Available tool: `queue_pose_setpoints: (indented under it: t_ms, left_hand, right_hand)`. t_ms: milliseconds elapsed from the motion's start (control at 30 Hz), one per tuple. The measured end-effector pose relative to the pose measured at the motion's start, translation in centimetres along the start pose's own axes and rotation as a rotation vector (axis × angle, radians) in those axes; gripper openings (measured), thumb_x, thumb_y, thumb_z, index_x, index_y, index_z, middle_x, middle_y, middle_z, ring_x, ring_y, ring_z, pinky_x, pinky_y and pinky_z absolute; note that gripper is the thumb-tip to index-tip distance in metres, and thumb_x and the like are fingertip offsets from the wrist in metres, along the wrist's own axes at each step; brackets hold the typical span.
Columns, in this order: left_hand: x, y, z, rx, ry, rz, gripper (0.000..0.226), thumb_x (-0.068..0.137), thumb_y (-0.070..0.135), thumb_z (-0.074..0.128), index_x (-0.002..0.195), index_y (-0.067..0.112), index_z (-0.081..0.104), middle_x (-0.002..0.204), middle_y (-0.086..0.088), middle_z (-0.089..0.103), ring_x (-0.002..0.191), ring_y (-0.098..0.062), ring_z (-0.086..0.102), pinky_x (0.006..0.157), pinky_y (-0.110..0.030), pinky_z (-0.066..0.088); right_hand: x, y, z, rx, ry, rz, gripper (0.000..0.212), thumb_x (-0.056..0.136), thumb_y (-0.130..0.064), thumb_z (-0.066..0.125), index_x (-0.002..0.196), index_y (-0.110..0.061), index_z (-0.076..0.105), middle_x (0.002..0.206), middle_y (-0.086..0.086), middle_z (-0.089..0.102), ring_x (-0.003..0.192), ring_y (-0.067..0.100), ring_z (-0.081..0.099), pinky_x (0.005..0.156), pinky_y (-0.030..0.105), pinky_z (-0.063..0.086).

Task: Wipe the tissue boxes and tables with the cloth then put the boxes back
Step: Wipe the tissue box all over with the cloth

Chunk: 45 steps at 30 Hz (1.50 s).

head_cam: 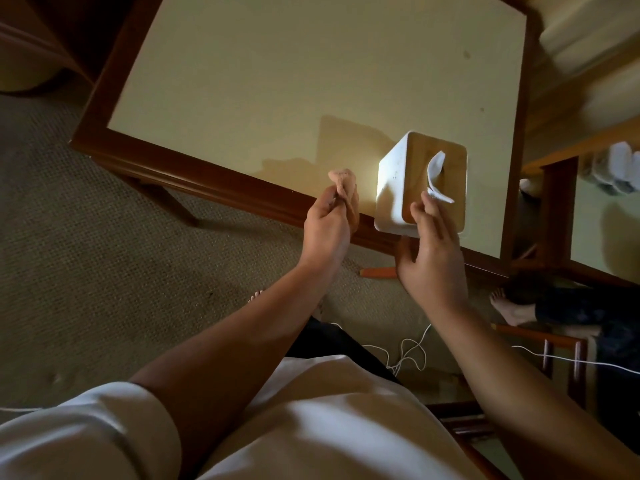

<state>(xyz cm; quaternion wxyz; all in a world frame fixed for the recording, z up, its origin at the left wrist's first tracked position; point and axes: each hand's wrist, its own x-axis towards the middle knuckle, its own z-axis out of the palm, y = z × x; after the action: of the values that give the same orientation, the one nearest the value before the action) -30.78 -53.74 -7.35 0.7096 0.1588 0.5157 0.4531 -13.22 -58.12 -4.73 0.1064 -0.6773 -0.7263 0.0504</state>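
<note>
A white tissue box (398, 178) with a wooden lid and a tissue sticking out stands near the front edge of the table (263, 84), which has a pale top and a dark wooden frame. My right hand (431, 251) reaches to the box's near side with fingers straight; the fingertips touch the lid and the thumb lies below the box's near edge. To the left of the box, my left hand (329, 226) holds a bunched pinkish cloth (344, 183) just above the table's front rim.
A second table (602, 216) with a similar frame stands at the right. Another person's bare foot (509, 308) is on the carpet there. White cables (408, 355) trail on the floor by my legs. An orange pencil-like object (377, 272) lies under the table's edge.
</note>
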Motion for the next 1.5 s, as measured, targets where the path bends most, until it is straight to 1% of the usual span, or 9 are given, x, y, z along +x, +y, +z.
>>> queue_pose_setpoints:
  t_ms: [167, 367, 433, 600, 733, 833, 1133, 1267, 1500]
  left_hand:
    - [-0.7, -1.1, 1.2, 0.129, -0.136, 0.015, 0.037, 0.104, -0.001, 0.038, 0.093, 0.018, 0.069, 0.087, -0.002, 0.065, 0.082, -0.016, 0.060, 0.079, -0.038, 0.049]
    - [2.6, 1.5, 6.2, 0.163, -0.249, 0.108, 0.027, 0.103, -0.001, 0.032, 0.097, 0.018, 0.050, 0.104, -0.010, 0.056, 0.099, -0.020, 0.056, 0.095, -0.037, 0.047]
    - [6.6, 1.6, 7.3, 0.162, -0.242, 0.023, 0.026, 0.102, 0.010, 0.034, 0.103, 0.018, 0.058, 0.111, -0.010, 0.064, 0.112, -0.023, 0.061, 0.114, -0.045, 0.044]
    - [7.4, -3.1, 6.6, 0.233, -0.209, 0.034, 0.045, 0.091, 0.044, 0.050, 0.130, 0.036, 0.070, 0.139, -0.007, 0.066, 0.145, -0.032, 0.048, 0.123, -0.057, 0.035]
    - [0.0, -3.7, 5.8, 0.213, -0.172, 0.045, 0.044, 0.098, 0.052, 0.044, 0.138, 0.042, 0.062, 0.142, -0.008, 0.061, 0.143, -0.025, 0.052, 0.120, -0.053, 0.040]
    - [5.6, 1.0, 7.5, 0.285, -0.132, 0.108, 0.046, 0.103, 0.061, 0.041, 0.129, 0.033, 0.066, 0.125, -0.008, 0.072, 0.131, -0.027, 0.062, 0.116, -0.053, 0.043]
    - [-2.2, -2.4, 5.1, 0.231, -0.066, 0.005, 0.031, 0.090, 0.020, 0.044, 0.098, 0.034, 0.070, 0.112, -0.012, 0.069, 0.107, -0.033, 0.068, 0.097, -0.062, 0.055]
    - [4.3, 0.9, 7.5, 0.325, -0.028, 0.092, 0.029, 0.097, 0.016, 0.043, 0.093, 0.035, 0.064, 0.113, -0.007, 0.071, 0.108, -0.024, 0.069, 0.101, -0.055, 0.055]
    - [1.7, -0.8, 7.1, 0.440, 0.001, 0.052, 0.031, 0.107, 0.026, 0.039, 0.121, 0.021, 0.066, 0.116, -0.004, 0.062, 0.105, -0.021, 0.064, 0.100, -0.048, 0.054]
  right_hand:
    - [0.3, -1.0, 0.9, -0.066, -0.071, 0.024, 0.081, 0.089, 0.005, 0.065, 0.160, 0.000, 0.026, 0.168, 0.020, 0.024, 0.158, 0.039, 0.014, 0.125, 0.060, 0.023]
    - [0.7, -1.0, 0.9, -0.031, -0.152, 0.048, 0.071, 0.101, -0.020, 0.046, 0.165, -0.008, 0.016, 0.172, 0.014, 0.012, 0.160, 0.033, 0.001, 0.130, 0.054, 0.007]
    - [0.8, -0.7, 0.6, 0.012, -0.190, 0.045, 0.078, 0.094, -0.012, 0.047, 0.165, -0.009, 0.014, 0.173, 0.012, 0.012, 0.161, 0.031, 0.000, 0.129, 0.056, 0.006]
    - [1.3, -0.1, 0.3, 0.013, -0.265, 0.053, 0.087, 0.086, -0.010, 0.047, 0.165, -0.011, 0.011, 0.173, 0.012, 0.009, 0.160, 0.032, -0.002, 0.129, 0.055, 0.007]
    - [1.5, 0.3, 0.7, -0.038, -0.272, 0.046, 0.090, 0.094, -0.018, 0.062, 0.166, -0.012, 0.008, 0.173, 0.012, 0.005, 0.160, 0.031, -0.004, 0.130, 0.052, 0.004]
    - [1.6, -0.2, -0.2, 0.053, -0.291, 0.055, 0.100, 0.078, 0.005, 0.055, 0.166, -0.012, 0.011, 0.173, 0.012, 0.009, 0.160, 0.035, -0.001, 0.129, 0.057, 0.006]
    - [1.3, 0.3, -0.4, 0.103, -0.289, 0.025, 0.104, 0.086, 0.002, 0.066, 0.162, -0.020, -0.002, 0.167, -0.005, -0.013, 0.156, 0.023, -0.019, 0.127, 0.040, -0.013]
    - [1.5, 0.0, -0.6, 0.119, -0.300, 0.050, 0.097, 0.080, 0.002, 0.051, 0.166, -0.016, 0.008, 0.172, 0.002, -0.005, 0.158, 0.026, -0.015, 0.129, 0.050, -0.004]
    - [1.3, 0.4, -0.2, 0.133, -0.273, 0.052, 0.105, 0.079, 0.008, 0.062, 0.165, -0.016, 0.007, 0.169, -0.003, -0.008, 0.153, 0.018, -0.021, 0.126, 0.038, -0.012]
